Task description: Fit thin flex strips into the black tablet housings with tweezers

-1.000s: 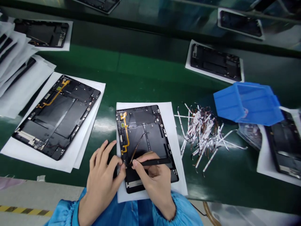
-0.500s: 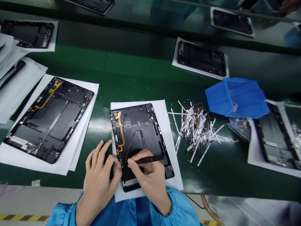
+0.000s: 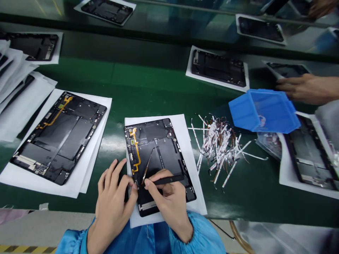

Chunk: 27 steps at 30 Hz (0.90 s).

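A black device housing with an orange flex cable along its left side lies on white paper. My right hand grips black tweezers over the lower part of the housing. A thin brown strip rises from beside my right fingertips and leans over the housing; the tweezer tips are hidden. My left hand rests at the housing's lower left edge, thumb and forefinger close together there, the other fingers spread. What those two fingertips pinch, if anything, is too small to tell.
A heap of white and brown strips lies to the right, by a blue bin. Another housing sits on paper at left, beside stacked wrapped sheets. Further housings lie behind. Another person's hand reaches in at right.
Another person's hand has appeared at right, at a papered device behind the blue bin. The brown strip's upper part stands a little straighter. The view has shifted slightly; my hands stay nearly in place.
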Available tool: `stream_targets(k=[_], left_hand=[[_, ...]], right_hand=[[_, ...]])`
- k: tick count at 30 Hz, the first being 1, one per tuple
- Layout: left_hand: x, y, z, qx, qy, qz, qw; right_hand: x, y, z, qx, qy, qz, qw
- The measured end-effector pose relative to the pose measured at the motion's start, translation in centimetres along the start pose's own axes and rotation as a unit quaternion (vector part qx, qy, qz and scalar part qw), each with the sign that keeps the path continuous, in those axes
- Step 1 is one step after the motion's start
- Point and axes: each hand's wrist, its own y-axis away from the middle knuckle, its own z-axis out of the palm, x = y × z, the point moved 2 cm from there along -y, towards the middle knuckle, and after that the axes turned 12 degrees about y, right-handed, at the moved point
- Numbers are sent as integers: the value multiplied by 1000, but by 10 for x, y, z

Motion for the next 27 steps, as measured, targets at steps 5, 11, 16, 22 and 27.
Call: stream_targets(k=[5, 11, 16, 22, 27], left_hand=[[0, 0, 0, 3, -1, 0, 1000], [-1, 0, 0, 1, -2, -1, 1000], [0, 0, 0, 0, -3, 3, 1000], [-1, 1, 1, -3, -11, 5, 1000], [-2, 1, 2, 1, -17, 14, 1000]], right_hand=[[-1, -1, 1, 4, -6, -2, 1000], [-4, -1, 0, 9, -4, -9, 1000], [-4, -1, 0, 7, -17, -13, 1000], [-2, -1, 1, 1, -21, -12, 1000], [-1, -1, 1, 2, -17, -21, 1000]])
